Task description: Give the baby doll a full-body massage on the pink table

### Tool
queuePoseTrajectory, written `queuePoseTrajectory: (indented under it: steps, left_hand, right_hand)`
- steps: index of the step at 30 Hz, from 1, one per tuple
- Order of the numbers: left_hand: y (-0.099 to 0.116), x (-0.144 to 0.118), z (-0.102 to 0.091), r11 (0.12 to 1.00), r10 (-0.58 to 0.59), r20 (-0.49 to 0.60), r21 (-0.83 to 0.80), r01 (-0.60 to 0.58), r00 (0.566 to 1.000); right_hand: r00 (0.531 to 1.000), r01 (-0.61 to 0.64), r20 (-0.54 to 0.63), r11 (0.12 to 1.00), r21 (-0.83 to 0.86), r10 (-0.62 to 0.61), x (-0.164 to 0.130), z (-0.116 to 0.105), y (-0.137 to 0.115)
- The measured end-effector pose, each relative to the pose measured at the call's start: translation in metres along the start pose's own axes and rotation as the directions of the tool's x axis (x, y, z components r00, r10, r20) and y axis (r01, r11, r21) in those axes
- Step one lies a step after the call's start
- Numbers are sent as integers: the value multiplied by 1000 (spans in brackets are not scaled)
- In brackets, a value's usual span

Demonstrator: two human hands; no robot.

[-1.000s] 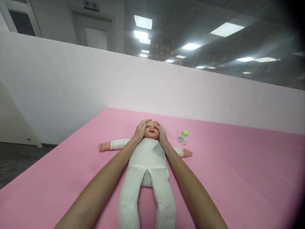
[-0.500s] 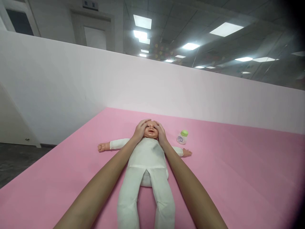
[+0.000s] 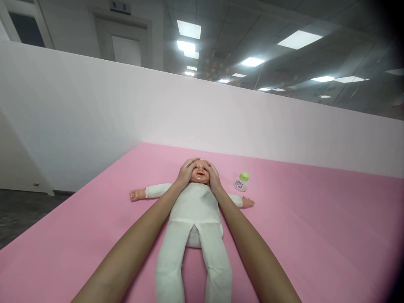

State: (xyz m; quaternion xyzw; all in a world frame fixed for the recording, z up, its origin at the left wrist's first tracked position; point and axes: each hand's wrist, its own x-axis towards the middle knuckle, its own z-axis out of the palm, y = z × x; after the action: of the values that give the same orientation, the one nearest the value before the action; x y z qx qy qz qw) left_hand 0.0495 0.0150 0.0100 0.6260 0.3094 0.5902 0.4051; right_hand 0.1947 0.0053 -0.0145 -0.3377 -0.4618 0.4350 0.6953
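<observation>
Flat pink mat (image 3: 315,235), backed by a pale partition wall. Lying face-up near the mat's middle: baby doll (image 3: 194,219) in white clothing, arms spread wide, legs toward the camera. Just beside the doll's head, on the camera's right, small bottle (image 3: 241,181) with green cap, close above the doll's outstretched hand.
</observation>
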Motion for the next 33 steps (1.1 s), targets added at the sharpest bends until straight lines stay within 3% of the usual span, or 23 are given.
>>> queuePoseTrajectory:
  steps: [6,33]
  left_hand:
    - [-6,2,-2,998,50,8,28,-50,999]
    - [0,0,0,1000,18,3,20,-18,1000]
  right_hand:
    - [1000,-18,-10,1000,24,19,2,0,1]
    - [1000,7,-3,1000,23,-7,5,-2,7]
